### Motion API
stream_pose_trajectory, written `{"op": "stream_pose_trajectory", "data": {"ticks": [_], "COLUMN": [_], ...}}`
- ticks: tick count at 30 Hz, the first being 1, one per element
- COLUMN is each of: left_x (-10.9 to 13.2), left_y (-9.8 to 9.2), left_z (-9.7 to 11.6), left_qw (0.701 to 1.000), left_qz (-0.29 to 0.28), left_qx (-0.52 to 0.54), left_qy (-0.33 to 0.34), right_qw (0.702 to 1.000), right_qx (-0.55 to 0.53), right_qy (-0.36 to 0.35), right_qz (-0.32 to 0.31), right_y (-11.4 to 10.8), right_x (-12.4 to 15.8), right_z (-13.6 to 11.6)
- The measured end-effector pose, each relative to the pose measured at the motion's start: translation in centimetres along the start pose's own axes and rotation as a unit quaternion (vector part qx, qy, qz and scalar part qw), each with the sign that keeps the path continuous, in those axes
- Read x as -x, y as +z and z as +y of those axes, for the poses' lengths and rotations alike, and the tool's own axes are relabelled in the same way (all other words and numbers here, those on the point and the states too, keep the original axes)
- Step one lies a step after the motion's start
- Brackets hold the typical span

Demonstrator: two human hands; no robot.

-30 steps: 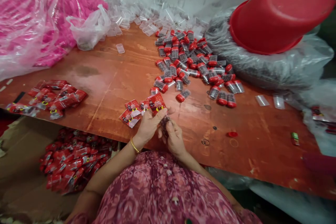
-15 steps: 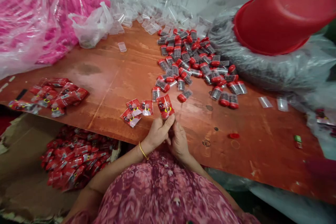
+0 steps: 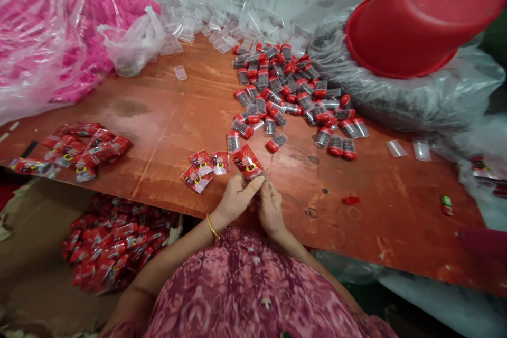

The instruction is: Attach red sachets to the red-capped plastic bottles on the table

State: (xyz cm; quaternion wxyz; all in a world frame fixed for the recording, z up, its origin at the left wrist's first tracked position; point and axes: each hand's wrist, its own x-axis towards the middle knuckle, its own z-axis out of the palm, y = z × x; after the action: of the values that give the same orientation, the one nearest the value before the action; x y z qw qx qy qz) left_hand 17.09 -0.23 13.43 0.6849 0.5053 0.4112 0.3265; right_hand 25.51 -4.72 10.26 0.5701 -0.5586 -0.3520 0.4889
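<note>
My left hand (image 3: 236, 199), with a gold bangle at the wrist, pinches the lower end of a red printed plastic packet (image 3: 247, 162) between thumb and fingers. Close against it, my right hand (image 3: 271, 208) is closed at the same lower end of the packet. The fingertips of both hands overlap there and are partly hidden. Just left of the packet lie several flat red printed cards or wrappers (image 3: 197, 178). Beyond it a small clear container with a red cap (image 3: 233, 141) stands near a large pile of similar dark-filled containers (image 3: 273, 84).
Filled red packets (image 3: 101, 152) lie on the table's left, with more in a cardboard box (image 3: 39, 253) below. Clear empty tubes (image 3: 222, 37) line the back. A red bucket (image 3: 420, 21) rests on a plastic bag (image 3: 380, 95). A loose red cap (image 3: 351, 200) lies right.
The packet has tilted to the left, and its lower end shows more between my hands. My right hand's fingers have shifted slightly at its lower corner. The view has moved a little.
</note>
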Motion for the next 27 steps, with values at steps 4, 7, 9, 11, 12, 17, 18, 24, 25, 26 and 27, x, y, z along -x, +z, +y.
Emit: {"op": "stream_pose_trajectory", "data": {"ticks": [4,7,9,11,12,17,18,24,25,26,27], "left_x": [-1.1,-1.8,-2.0,-2.0,-2.0,-1.9,-1.9,-1.1,-0.8,-0.6,-0.5], "left_y": [-1.4,-2.3,-2.8,-3.1,-3.2,-3.5,-3.5,-3.4,-3.4,-3.4,-3.3], "left_z": [-1.1,-2.0,-2.7,-3.5,-3.8,-4.7,-4.8,-4.4,-4.3,-4.1,-3.9], "left_qw": [0.993,0.971,0.957,0.944,0.936,0.903,0.901,0.925,0.932,0.937,0.941], "left_qz": [0.016,0.002,-0.027,-0.039,-0.039,-0.051,-0.053,-0.014,-0.004,0.004,0.009], "left_qx": [-0.09,-0.185,-0.237,-0.284,-0.307,-0.387,-0.392,-0.324,-0.303,-0.286,-0.276], "left_qy": [0.08,0.154,0.167,0.165,0.166,0.18,0.179,0.2,0.201,0.2,0.197], "right_qw": [0.992,0.97,0.954,0.937,0.93,0.904,0.898,0.875,0.875,0.876,0.879], "right_qx": [0.117,0.198,0.22,0.222,0.221,0.252,0.265,0.318,0.314,0.308,0.301], "right_qy": [-0.043,-0.139,-0.194,-0.237,-0.253,-0.297,-0.301,-0.318,-0.319,-0.319,-0.318], "right_qz": [-0.023,-0.014,-0.069,-0.131,-0.151,-0.176,-0.18,-0.18,-0.184,-0.188,-0.19], "right_y": [-2.1,-3.9,-4.7,-5.1,-5.2,-5.7,-5.8,-6.1,-6.1,-6.1,-6.0], "right_x": [-1.3,-2.9,-4.0,-4.9,-5.2,-5.9,-5.9,-5.9,-5.8,-5.8,-5.8], "right_z": [0.9,0.8,0.6,0.4,0.4,0.9,1.0,0.6,0.5,0.5,0.6]}}
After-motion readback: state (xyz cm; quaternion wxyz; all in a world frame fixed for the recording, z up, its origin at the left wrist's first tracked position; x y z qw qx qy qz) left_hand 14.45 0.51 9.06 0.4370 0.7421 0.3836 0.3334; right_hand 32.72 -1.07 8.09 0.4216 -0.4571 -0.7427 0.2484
